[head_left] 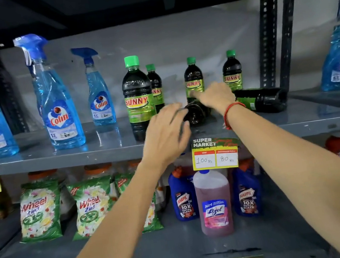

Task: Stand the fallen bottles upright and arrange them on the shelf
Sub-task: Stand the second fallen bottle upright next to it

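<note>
Now both hands are up at the shelf (57, 155), closing on the near fallen bottle (195, 114). It lies on its side at mid-shelf, its dark base turned out toward the person and its long axis running back toward the wall, so the cap end is hidden behind the right hand (215, 97). That hand reaches over the top of it, fingers stretched toward the neck end; whether they are touching the bottle cannot be told. The left hand (165, 136) hovers at the base end with its fingers spread apart, blurred, clamped on nothing. One hand at each end looks like a setup for tipping the bottle up onto its base.

A second fallen bottle (260, 100) lies just right of the right wrist, long axis across the shelf, base pointing right and its neck end hidden behind the wrist. Neither hand is on it.

Four bottles already stand: a large one (137, 98) near the front edge, just left of the fallen one, and three further back. The gap in front of the rear ones would seem the likely place for the raised bottles. Spray bottles (58, 106) stand well to the left.
</note>
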A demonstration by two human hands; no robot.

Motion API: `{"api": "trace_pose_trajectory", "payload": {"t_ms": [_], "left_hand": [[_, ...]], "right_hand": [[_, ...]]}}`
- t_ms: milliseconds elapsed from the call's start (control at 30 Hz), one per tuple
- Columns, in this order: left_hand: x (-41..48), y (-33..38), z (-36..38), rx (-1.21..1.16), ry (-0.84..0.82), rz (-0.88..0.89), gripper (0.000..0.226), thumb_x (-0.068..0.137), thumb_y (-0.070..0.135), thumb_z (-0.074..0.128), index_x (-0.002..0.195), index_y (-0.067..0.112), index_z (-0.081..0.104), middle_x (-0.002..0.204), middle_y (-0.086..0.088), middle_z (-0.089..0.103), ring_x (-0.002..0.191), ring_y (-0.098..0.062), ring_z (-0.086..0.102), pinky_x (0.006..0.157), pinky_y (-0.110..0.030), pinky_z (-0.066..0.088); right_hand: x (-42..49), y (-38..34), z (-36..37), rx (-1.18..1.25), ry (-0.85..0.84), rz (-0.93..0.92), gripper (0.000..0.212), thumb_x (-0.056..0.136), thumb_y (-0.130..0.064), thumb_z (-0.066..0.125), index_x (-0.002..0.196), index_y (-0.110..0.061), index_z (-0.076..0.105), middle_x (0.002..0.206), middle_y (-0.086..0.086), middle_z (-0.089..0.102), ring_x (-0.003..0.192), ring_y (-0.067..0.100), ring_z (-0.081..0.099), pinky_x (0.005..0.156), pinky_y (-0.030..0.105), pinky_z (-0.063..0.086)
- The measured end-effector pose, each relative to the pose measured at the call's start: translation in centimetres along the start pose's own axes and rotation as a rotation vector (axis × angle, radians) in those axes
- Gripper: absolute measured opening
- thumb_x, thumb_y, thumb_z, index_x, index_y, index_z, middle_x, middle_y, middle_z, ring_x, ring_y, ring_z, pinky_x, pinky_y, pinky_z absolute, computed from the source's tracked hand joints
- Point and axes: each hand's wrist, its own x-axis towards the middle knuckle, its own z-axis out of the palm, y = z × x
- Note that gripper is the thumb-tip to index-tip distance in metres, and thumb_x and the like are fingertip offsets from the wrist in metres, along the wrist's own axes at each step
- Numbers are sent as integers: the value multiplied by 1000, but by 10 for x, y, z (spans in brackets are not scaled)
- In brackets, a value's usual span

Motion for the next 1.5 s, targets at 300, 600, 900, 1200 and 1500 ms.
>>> {"api": "trace_pose_trajectory", "payload": {"t_ms": [300, 600, 900, 1200, 1500], "left_hand": [[-16, 13, 23, 117, -92, -179, 41, 89, 23, 33, 55, 11, 54, 51, -2, 59, 45, -24, 55, 45, -25, 29], [-18, 13, 26, 128, -61, -182, 43, 89, 22, 33, 68, 8, 68, 61, -3, 69, 53, -23, 62, 48, -29, 41], [-19, 14, 29, 119, -23, -192, 44, 89, 21, 33, 70, 8, 70, 61, -3, 69, 52, -22, 62, 48, -28, 41], [-19, 16, 27, 125, -53, -200, 43, 90, 20, 33, 71, 8, 69, 62, -3, 69, 55, -21, 62, 51, -29, 43], [-18, 17, 25, 106, -31, -197, 42, 89, 21, 35, 73, 8, 71, 66, -3, 71, 57, -20, 64, 53, -27, 44]], "right_hand": [[18, 7, 7, 553, -379, 317, 27, 83, -31, 68, 87, -10, 52, 72, 7, 57, 60, 19, 54, 58, 32, 48], [13, 20, 8, 829, -323, 354, 38, 71, -31, 76, 95, -7, 61, 78, 10, 67, 65, 23, 66, 64, 35, 59], [10, 15, -2, 863, 28, 69, 28, 69, -20, 79, 89, -11, 61, 76, 2, 65, 62, 13, 64, 47, 16, 50], [9, 33, 18, 727, 48, -35, 74, 69, -16, 81, 129, -10, 38, 102, -1, 55, 94, 16, 57, 88, 31, 46], [17, 43, 21, 771, -245, -25, 66, 71, -8, 77, 129, -9, 45, 114, 12, 63, 108, 27, 61, 93, 35, 48]]}}
